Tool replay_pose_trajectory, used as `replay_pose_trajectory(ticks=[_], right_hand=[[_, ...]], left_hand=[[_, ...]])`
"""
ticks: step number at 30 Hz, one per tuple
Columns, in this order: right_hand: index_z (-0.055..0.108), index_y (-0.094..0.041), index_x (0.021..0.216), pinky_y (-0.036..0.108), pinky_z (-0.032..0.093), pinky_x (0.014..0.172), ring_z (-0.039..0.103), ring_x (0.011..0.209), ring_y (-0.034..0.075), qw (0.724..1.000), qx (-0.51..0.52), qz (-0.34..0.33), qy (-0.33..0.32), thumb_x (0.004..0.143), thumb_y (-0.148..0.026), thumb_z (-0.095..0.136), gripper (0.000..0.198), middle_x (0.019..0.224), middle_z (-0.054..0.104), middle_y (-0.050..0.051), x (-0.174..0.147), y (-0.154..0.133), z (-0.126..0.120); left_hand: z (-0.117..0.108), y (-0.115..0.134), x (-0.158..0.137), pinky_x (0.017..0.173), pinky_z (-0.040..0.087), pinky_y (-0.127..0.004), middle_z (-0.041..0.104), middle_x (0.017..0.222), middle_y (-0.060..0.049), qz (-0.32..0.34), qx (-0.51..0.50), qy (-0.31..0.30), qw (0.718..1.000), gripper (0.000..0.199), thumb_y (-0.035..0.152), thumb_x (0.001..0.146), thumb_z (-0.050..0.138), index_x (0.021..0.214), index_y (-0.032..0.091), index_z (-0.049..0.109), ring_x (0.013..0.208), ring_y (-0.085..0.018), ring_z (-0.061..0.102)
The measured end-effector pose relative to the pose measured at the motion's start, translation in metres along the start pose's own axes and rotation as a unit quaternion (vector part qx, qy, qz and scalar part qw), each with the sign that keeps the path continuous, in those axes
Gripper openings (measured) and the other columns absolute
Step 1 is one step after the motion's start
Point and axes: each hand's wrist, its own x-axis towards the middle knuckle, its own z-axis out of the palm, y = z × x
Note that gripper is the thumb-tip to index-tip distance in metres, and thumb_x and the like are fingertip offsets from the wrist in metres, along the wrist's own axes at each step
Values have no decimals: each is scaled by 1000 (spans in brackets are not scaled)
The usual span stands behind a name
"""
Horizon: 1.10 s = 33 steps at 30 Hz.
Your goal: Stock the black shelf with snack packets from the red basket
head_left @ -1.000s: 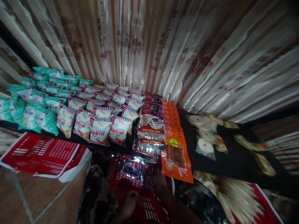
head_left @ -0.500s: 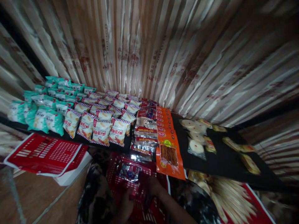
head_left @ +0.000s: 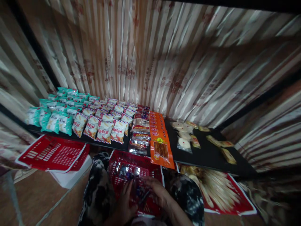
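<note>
A red plastic basket (head_left: 154, 158) stands between my knees, with shiny dark-red snack packets (head_left: 128, 171) lying in it. Over the basket, my left hand (head_left: 125, 201) and my right hand (head_left: 156, 190) grip dark-red snack packets (head_left: 141, 190) from either side. My right fingers curl over their far edge, while my left thumb and fingers press the near left side. Dim light and blur hide how many packets I hold. Similar packets (head_left: 139, 136) lie overlapped in a column on the black shelf (head_left: 204, 160) just ahead.
Teal snack bags (head_left: 55, 121) and striped-edge white bags (head_left: 104, 130) fill the shelf's left. Orange packs (head_left: 161, 147), round white wrapped pieces (head_left: 184, 142) and yellow packets (head_left: 228, 156) lie rightward. Red baskets stand left (head_left: 58, 153) and right (head_left: 246, 204). Behind hangs a pleated curtain (head_left: 131, 62).
The view has shifted, so the shelf looks a little farther off. My hands, blurred before and apart, are now together on the packets over the basket.
</note>
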Motion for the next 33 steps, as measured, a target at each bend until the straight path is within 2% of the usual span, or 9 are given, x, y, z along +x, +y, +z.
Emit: replay_pose_trajectory(ticks=[2,4,7,11,13,18,24,29,33], right_hand=[[63,-20,86,26,47,64,65,75,17,995,94,13,17,63,-30,60,26,80,70,3,-13,-5,5],[63,-20,86,25,48,66,65,75,16,983,183,-1,15,61,-29,64,27,83,70,4,-25,-9,11],[64,-19,83,22,49,64,64,72,14,967,252,-21,-4,59,-24,69,25,83,69,4,-40,-16,17],[62,-18,78,17,47,56,61,59,9,957,290,-9,-9,60,-19,73,22,71,67,1,-56,-34,16],[63,-18,81,16,45,53,59,57,7,956,294,-23,-9,61,-21,73,23,70,66,1,-64,-44,14],[66,-17,86,15,39,46,50,46,5,965,246,-86,-15,59,-32,77,33,59,62,-5,-80,-63,12],[67,-19,87,29,48,75,64,74,17,974,158,-159,-20,57,-46,76,42,76,69,1,-92,-77,15],[68,-18,89,38,46,85,64,86,24,970,121,-207,-51,61,-52,72,44,86,70,5,-96,-89,17],[69,-18,89,39,47,85,63,88,25,967,123,-220,-32,61,-55,71,46,85,70,5,-92,-93,16]], left_hand=[[-3,0,-5,112,20,-36,29,146,-11,43,-2,25,999,78,26,67,58,139,15,32,136,-25,22],[-5,0,-7,111,24,-38,39,141,-12,70,-3,67,995,61,32,74,51,132,15,43,132,-26,31],[-13,7,-5,108,29,-41,55,125,-13,68,3,135,989,44,33,78,43,115,17,59,123,-26,44],[-34,33,-4,101,36,-40,63,106,-13,44,-7,187,981,33,36,81,40,95,18,64,109,-26,52],[-46,49,-5,91,42,-36,65,89,-11,30,-28,165,986,32,40,83,39,80,19,63,91,-24,58],[-68,81,-7,80,45,-27,66,87,-7,32,-114,119,986,41,53,82,42,87,17,61,85,-21,58],[-77,108,-7,82,45,-24,67,92,-7,52,-158,88,982,52,61,79,44,97,16,62,89,-20,60],[-79,128,-5,79,46,-26,68,91,-7,64,-168,76,981,52,60,79,44,97,16,64,87,-21,60],[-82,145,1,78,46,-27,68,90,-7,74,-195,56,976,49,57,80,46,95,15,65,84,-20,60]])
